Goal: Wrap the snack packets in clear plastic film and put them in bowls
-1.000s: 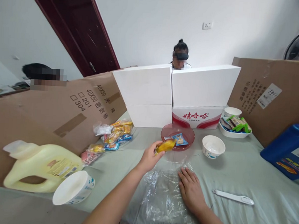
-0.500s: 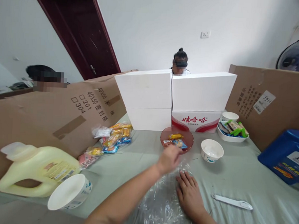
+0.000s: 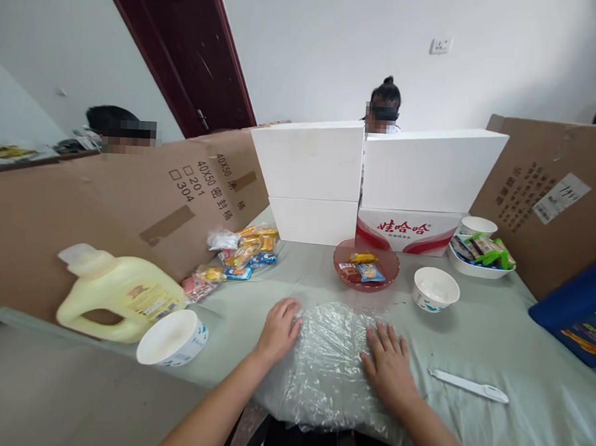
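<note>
A crinkled sheet of clear plastic film lies on the table in front of me. My left hand rests at its left edge, fingers bent slightly and thumb apart, with nothing visible in its grasp. Flat on the film's right side lies my right hand, fingers spread. Just beyond the film stands a reddish see-through bowl holding a yellow-wrapped snack, a blue packet and a reddish-brown packet. To its right is a white paper bowl with something pale inside, hard to make out.
Left: a yellow jug, a tilted paper bowl, bagged snacks. Right: a white cutter-like tool, a blue bottle, a snack-filled dish. Cardboard and white boxes wall the table; two people sit beyond.
My left hand has moved from beside the reddish bowl's near rim leftward and down to the film's left edge. My right hand stays on the film. The camera view has shifted.
</note>
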The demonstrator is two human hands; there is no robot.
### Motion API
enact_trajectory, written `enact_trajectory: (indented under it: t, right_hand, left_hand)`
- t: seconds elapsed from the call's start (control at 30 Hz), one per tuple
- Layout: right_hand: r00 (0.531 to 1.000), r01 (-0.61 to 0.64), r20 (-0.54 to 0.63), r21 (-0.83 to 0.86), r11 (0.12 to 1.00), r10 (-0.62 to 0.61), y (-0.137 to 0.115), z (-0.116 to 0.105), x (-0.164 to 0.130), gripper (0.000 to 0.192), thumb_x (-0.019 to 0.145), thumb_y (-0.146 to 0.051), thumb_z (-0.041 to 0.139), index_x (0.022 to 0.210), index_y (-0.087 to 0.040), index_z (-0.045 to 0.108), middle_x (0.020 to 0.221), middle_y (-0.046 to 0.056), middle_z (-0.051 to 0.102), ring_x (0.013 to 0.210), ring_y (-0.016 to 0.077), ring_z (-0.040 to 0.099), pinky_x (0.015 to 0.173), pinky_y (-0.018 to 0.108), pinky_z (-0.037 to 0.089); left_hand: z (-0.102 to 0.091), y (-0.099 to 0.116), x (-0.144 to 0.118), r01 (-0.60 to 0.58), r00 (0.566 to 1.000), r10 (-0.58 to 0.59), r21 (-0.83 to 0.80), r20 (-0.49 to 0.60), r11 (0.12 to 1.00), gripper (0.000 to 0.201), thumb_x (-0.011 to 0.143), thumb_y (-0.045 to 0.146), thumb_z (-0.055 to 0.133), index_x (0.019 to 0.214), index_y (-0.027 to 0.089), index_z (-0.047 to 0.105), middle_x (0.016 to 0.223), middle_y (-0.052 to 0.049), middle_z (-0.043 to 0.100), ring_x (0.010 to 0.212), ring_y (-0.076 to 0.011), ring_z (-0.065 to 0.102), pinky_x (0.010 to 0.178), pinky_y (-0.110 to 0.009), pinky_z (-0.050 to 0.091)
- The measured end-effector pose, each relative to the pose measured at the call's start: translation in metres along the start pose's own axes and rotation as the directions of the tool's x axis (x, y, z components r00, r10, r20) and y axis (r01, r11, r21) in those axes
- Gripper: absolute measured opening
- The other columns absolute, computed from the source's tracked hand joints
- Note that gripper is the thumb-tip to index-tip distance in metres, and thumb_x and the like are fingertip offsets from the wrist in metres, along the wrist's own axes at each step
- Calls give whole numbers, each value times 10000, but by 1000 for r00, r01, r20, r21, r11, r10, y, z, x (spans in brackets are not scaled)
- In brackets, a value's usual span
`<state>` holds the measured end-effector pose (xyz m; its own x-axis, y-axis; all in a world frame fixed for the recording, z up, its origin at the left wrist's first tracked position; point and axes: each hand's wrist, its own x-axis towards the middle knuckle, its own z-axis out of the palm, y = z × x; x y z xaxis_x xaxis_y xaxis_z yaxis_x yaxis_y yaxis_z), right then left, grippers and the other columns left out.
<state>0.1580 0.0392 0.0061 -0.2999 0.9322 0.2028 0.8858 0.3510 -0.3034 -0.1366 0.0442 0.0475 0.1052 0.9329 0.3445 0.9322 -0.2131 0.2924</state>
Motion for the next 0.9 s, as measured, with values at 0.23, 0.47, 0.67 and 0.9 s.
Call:
enact_trajectory:
  t: [0.23, 0.47, 0.67, 0.9]
  right_hand:
    - [873, 375, 219, 272, 886, -436, 19, -48, -56, 643, 868, -490, 558, 1447, -282, 372, 1488, 70, 392, 1373, 262, 351, 1098, 437, 350]
    - [831, 379, 325, 263, 887, -451, 44, -48, -98, 585, 851, -229, 575, 1406, -342, 431, 1411, 41, 494, 1326, 275, 423, 1068, 476, 392]
    - [927, 96, 281, 468, 879, -250, 38, -62, -97, 275, 917, -267, 427, 1052, -288, 665, 1038, 62, 709, 977, 217, 659, 845, 345, 531]
    - [950, -312, 191, 521, 794, 248, 42, -39, -65, 368, 869, -453, 431, 1102, -219, 594, 829, 46, 709, 715, 204, 677, 682, 314, 531]
  left_hand:
    - [-36, 47, -81, -269, 780, 422, -361, 463, 893, 768, 647, 424, 791, 1334, 273, 484, 1344, -108, 541, 1310, -332, 424, 1074, -517, 363]
    - [-22, 30, -107, -240, 870, 384, -414, 310, 878, 290, 873, 57, 421, 983, 236, 621, 1220, -49, 638, 1306, -213, 454, 1072, -418, 400]
    - [-29, 37, -87, 142, 918, 84, -520, 387, 842, 195, 936, 308, 444, 906, 217, 613, 882, -35, 676, 835, -181, 633, 793, -295, 511]
    - [5, 49, -33, 355, 929, -251, -469, 270, 809, 112, 869, 277, 474, 878, 202, 558, 637, 36, 580, 592, -141, 574, 597, -232, 437]
